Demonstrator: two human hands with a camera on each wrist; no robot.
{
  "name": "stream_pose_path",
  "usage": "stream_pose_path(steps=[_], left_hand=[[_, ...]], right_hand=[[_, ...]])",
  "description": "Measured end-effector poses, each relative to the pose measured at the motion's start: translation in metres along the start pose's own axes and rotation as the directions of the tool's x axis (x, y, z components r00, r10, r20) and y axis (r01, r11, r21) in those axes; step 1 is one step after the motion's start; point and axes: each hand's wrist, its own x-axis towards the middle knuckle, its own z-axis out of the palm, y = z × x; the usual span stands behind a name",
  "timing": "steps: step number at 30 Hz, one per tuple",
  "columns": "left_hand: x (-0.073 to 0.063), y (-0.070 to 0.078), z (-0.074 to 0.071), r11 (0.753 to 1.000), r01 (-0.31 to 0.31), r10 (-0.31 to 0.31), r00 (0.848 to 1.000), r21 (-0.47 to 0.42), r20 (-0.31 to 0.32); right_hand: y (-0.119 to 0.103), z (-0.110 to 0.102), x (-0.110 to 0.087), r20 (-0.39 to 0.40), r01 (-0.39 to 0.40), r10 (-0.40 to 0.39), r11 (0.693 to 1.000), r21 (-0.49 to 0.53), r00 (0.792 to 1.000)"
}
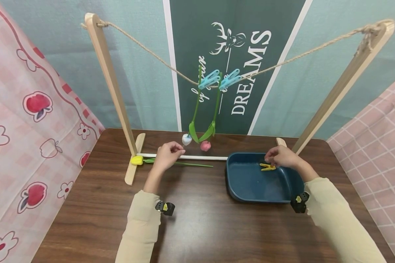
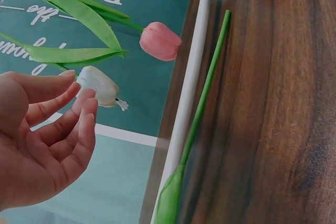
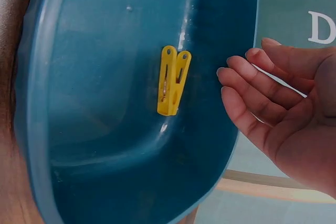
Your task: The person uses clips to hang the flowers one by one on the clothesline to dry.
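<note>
My left hand (image 1: 167, 155) hovers over the table with loosely bent fingers and nothing in them. In the left wrist view its fingertips overlap the hanging white tulip (image 2: 98, 85). Beside that hangs a pink tulip (image 1: 205, 146), also head down. Two blue clothespins (image 1: 209, 79) hold their stems on the rope (image 1: 151, 53). A yellow tulip (image 1: 137, 160) lies on the table near my left hand. My right hand (image 1: 281, 157), fingers loosely bent and empty, is over the far right of a blue basin (image 1: 232, 182). Inside the basin lies a yellow clothespin (image 3: 172, 81).
Two wooden posts, the left post (image 1: 112, 84) and the right post (image 1: 343, 87), carry the sagging rope. A white rod (image 1: 204, 157) runs low between their feet. Behind stands a printed cloth backdrop (image 1: 197, 22); patterned cloths hang at both sides.
</note>
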Motion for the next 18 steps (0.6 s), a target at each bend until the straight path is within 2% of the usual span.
stream_pose_path(steps=[8, 18], left_hand=[[-0.003, -0.007, 0.002, 0.999, 0.040, -0.040, 0.999, 0.003, 0.034], [-0.005, -0.012, 0.002, 0.999, 0.038, -0.038, 0.998, 0.007, 0.040]], right_hand=[[0.006, 0.006, 0.002, 0.030, 0.001, -0.001, 1.000, 0.011, 1.000], [0.014, 0.010, 0.004, 0.054, -0.052, 0.049, 0.997, 0.053, 0.997]])
